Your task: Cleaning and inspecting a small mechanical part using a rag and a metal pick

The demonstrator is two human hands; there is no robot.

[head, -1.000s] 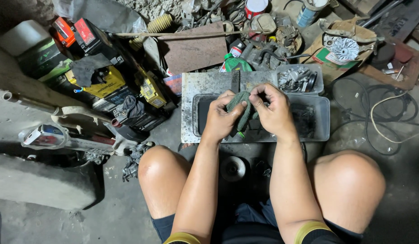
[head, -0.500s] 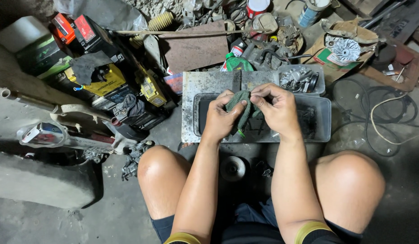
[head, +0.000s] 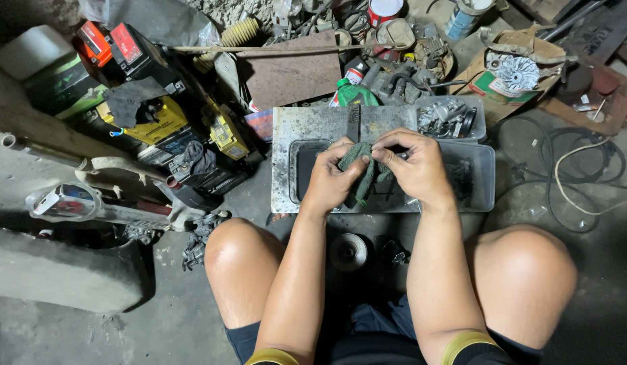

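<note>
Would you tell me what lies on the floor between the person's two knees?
In the head view, a round metal disc and a small dark part lie on the floor there.

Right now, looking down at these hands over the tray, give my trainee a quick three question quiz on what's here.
1. True or false: both hands grip the green cloth.
2. What lies under the hands? A) a dark plastic tray B) a wooden crate C) a bucket
3. Which sits between the knees on the floor: a round metal part or a yellow battery?

Key: 1 true: the left hand and right hand both pinch it. 2 A. 3 the round metal part.
</note>
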